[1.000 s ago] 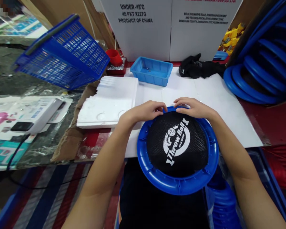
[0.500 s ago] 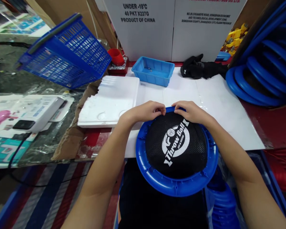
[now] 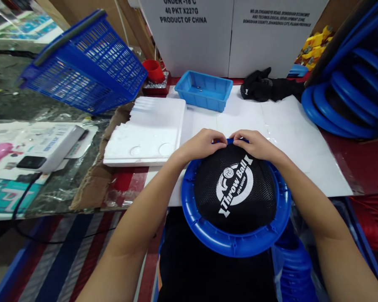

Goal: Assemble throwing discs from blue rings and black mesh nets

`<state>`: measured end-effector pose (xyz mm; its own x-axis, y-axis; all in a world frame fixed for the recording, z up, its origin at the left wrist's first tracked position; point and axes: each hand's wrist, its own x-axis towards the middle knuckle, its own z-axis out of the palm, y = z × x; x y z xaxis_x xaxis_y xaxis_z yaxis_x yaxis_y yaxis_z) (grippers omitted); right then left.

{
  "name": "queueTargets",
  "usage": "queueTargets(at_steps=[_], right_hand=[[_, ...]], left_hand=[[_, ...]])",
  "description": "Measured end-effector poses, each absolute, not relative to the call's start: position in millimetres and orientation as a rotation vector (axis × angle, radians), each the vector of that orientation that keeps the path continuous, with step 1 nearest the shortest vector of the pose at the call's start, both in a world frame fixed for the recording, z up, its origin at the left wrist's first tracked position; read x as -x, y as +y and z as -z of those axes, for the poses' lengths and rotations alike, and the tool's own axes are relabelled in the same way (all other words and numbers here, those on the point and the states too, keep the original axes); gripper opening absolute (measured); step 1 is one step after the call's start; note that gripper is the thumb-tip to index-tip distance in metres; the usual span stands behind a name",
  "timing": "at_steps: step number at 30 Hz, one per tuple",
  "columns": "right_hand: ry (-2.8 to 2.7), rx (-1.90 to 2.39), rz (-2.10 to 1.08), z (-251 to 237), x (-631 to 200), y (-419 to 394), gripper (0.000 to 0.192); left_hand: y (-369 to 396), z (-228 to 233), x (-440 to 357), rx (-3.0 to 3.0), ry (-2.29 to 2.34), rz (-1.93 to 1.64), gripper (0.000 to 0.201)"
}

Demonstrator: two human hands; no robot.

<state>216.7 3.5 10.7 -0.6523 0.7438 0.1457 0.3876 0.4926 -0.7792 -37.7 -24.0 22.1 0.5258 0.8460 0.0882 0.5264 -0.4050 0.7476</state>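
A blue plastic ring point(image 3: 236, 245) rests partly on the table's front edge and partly over my lap. Across its middle lies a round black mesh net point(image 3: 208, 201) printed with "Throw Ball" in white. At the ring's far side my left hand point(image 3: 209, 142) pinches the net's edge between thumb and fingers. Close beside it, my right hand point(image 3: 250, 144) pinches the same edge, its fingertips almost meeting the left ones. Both sets of fingers partly cover the far rim.
Beyond the ring are a light blue tray point(image 3: 204, 100) with a few small metal pieces, a white foam slab point(image 3: 148, 134) and black mesh cloth point(image 3: 271, 86). A blue basket point(image 3: 91, 63) leans at left. Blue rings point(image 3: 327, 105) are stacked at right; a red cup point(image 3: 153, 71) stands behind.
My left hand has shifted slightly right along the far rim, closer to the right hand. The view has moved a little; both hands stay at the net's edge.
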Motion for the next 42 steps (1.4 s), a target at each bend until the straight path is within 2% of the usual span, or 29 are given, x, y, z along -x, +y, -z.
queueTargets(at_steps=[13,22,30,35,42], right_hand=[[-2.230,1.006,-1.104,-9,-215,9,0.016],[-2.196,0.978,-1.262,-6,-217,21,0.026],[-2.209,0.947,-1.266,-5,-217,21,0.026],[-2.197,0.978,-1.227,0,-214,22,0.018],[-2.187,0.964,-1.308,-2,-219,23,0.017]], left_hand=[[-17,-15,34,-1.901,1.179,-0.659,0.026],[-19,-20,33,-1.935,1.161,-0.643,0.020],[-20,-20,38,-2.053,1.081,-0.620,0.022],[-20,-18,37,-2.229,1.078,-0.642,0.024],[-24,-16,29,-2.026,1.233,-0.693,0.021]])
